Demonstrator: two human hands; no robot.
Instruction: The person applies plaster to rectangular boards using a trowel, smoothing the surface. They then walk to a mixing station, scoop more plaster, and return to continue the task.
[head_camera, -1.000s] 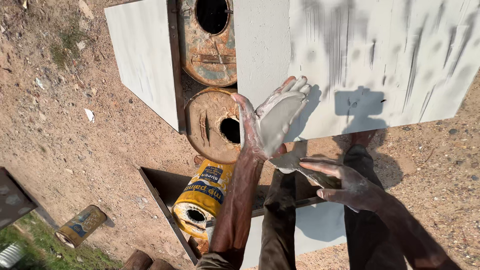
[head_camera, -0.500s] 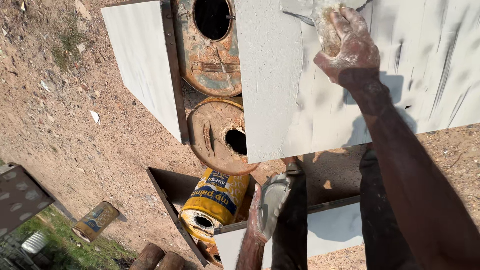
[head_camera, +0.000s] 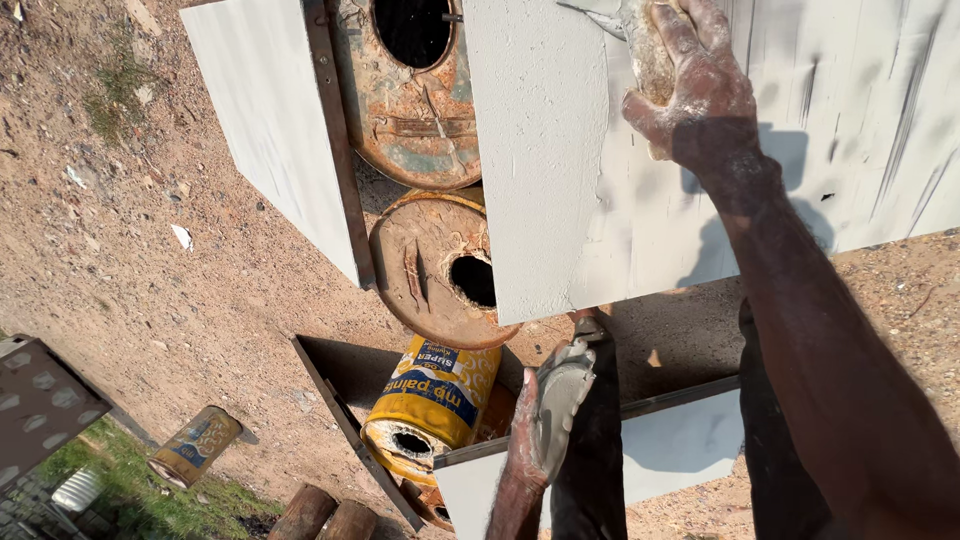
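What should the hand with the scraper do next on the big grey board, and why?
Probably draw the right hand and its scraper down the board. The blade sits at the top edge, the strip beside it looks smoothly coated, and streaky patches show to the right. The left hand holds a putty-loaded plate low, ready for refills.

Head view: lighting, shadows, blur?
Head view: hard direct sun; the right hand and arm cast a crisp dark shadow on the white panel; the panel is bright but keeps its texture; no visible motion blur; left hand and scraper blade are sharp.
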